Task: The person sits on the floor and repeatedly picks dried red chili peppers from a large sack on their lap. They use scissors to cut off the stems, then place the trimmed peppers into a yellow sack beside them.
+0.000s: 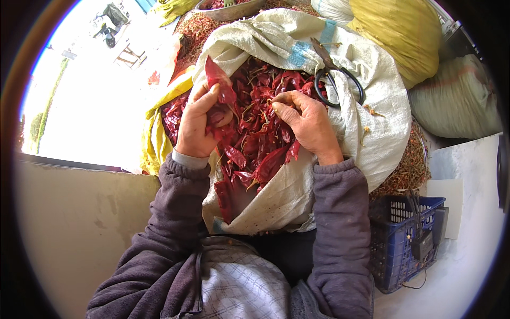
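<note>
My left hand [201, 119] is closed around dried red chili peppers; one pepper [217, 79] stands up between its thumb and forefinger. Over the open white woven sack [382, 155], my right hand [308, 123] has thumb and forefinger pinched together; whether something small is between them cannot be told. Many dried red peppers [259, 147] fill the sack below both hands. Black-handled scissors [334, 75] lie on the sack's folded rim, to the right of and above my right hand, blades pointing away. Loose pepper stems [372, 111] lie on the rim near them.
A yellow sack [398, 36] and a pale full sack [454, 95] stand at the upper right. A blue plastic crate [398, 247] holding dark devices is at the lower right. Beyond the sack is a basin [231, 11] of red pieces. A low wall [87, 207] runs along the left.
</note>
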{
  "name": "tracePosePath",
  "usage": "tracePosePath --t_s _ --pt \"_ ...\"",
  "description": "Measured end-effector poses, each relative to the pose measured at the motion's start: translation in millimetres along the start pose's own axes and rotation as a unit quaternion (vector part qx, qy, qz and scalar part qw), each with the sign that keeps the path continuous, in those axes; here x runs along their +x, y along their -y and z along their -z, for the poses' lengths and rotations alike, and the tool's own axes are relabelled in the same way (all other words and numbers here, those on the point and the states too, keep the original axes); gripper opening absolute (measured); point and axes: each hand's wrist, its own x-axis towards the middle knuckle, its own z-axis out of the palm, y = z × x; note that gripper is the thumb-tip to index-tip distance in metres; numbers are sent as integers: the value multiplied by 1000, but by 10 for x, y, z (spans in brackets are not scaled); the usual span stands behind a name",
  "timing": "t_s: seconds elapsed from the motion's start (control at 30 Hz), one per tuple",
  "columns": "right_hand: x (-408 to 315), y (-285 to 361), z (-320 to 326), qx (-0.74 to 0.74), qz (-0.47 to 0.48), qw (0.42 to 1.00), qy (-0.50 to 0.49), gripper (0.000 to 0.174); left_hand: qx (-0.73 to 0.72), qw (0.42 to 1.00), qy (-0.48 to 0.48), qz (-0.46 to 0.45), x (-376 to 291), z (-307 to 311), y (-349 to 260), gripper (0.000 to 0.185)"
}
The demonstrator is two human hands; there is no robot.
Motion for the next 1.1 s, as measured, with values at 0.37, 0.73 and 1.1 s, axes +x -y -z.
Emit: tracePosePath --t_s 0.37,0.73,1.1 --pt "-29 78 -115 -146 117 982 -17 44 20 995 -58 82 -78 -386 343 16" --pt "-44 64 -78 -55 78 994 52 29 592 749 90 -283 -127 -274 129 42" --pt "-63 117 -14 -76 112 988 69 27 706 665 143 -198 -175 -410 145 28"
